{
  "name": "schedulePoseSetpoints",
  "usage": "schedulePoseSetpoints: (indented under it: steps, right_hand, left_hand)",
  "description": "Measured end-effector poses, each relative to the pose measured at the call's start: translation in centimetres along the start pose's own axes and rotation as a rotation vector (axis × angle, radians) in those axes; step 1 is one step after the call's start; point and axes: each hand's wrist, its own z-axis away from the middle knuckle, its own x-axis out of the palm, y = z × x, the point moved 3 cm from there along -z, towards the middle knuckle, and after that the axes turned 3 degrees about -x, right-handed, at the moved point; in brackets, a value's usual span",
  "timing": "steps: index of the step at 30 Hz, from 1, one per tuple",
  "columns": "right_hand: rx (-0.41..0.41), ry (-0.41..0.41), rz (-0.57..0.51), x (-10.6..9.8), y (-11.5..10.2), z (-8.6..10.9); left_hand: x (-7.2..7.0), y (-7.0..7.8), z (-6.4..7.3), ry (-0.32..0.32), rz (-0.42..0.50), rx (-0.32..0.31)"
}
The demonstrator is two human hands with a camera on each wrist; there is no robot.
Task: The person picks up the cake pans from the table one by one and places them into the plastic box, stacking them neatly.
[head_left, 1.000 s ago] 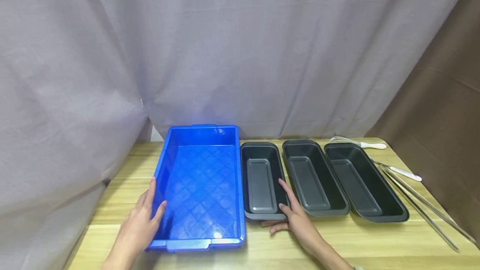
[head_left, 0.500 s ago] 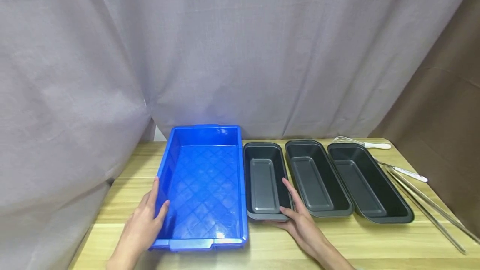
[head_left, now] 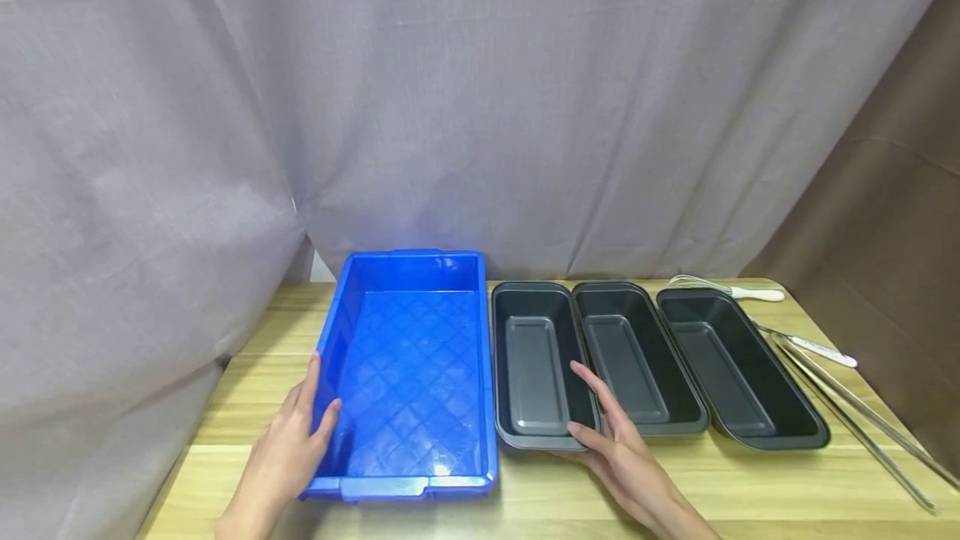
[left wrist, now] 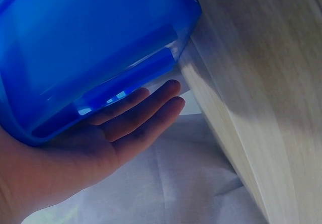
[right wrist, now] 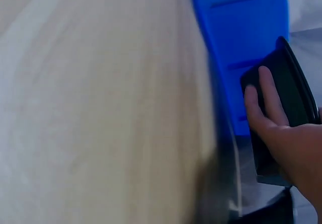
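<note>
A blue plastic tray lies on the wooden table. My left hand holds its left wall, with the thumb over the rim inside and the fingers outside; in the left wrist view several fingers show along the tray's outer side. To the tray's right, my right hand grips a dark loaf pan at its near right corner. The thumb is over the rim and fingers reach under the pan. In the right wrist view the pan looks raised, with two fingertips against its underside.
Two more dark loaf pans stand to the right. Beyond them lie a whisk, a white-handled utensil and long metal tongs. Grey curtain hangs behind the table.
My right fingers have gone from below the pan's near edge to under it. The pan has come up slightly and nearer the middle pan. My left hand stays on the tray.
</note>
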Motion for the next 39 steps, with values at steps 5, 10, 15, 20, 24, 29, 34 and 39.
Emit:
schedulePoseSetpoints:
  steps: [5,10,15,20,24,29,34,39]
  right_hand:
    - [-0.055,-0.023,0.005,-0.2,-1.8,0.5]
    - [-0.083,-0.022,-0.002,0.2,-3.8,0.6]
    - [-0.063,-0.009,0.023,1.6,-5.5,0.3]
    - [-0.045,-0.013,0.01,3.5,-6.5,-0.4]
    - [-0.042,-0.035,-0.021,4.9,-6.8,-0.9]
    - [-0.031,-0.061,-0.043,6.5,-7.3,-1.7]
    - [-0.02,-0.083,-0.079,8.1,-7.4,-2.5]
    - [-0.006,-0.103,-0.111,9.5,-6.8,-3.3]
  left_hand:
    - [-0.2,0.1,-0.2,0.005,0.001,0.012]
    - [-0.3,0.2,-0.3,0.003,0.006,0.015]
    - [-0.3,0.2,-0.4,0.006,0.008,0.012]
    - [-0.4,0.3,-0.4,0.004,0.01,0.012]
    - [-0.4,0.3,-0.3,0.007,0.011,0.014]
    - [-0.4,0.3,-0.2,0.012,0.011,0.013]
    - [-0.3,0.3,-0.2,-0.009,-0.007,-0.004]
    - [-0.2,0.3,-0.1,-0.017,-0.023,-0.019]
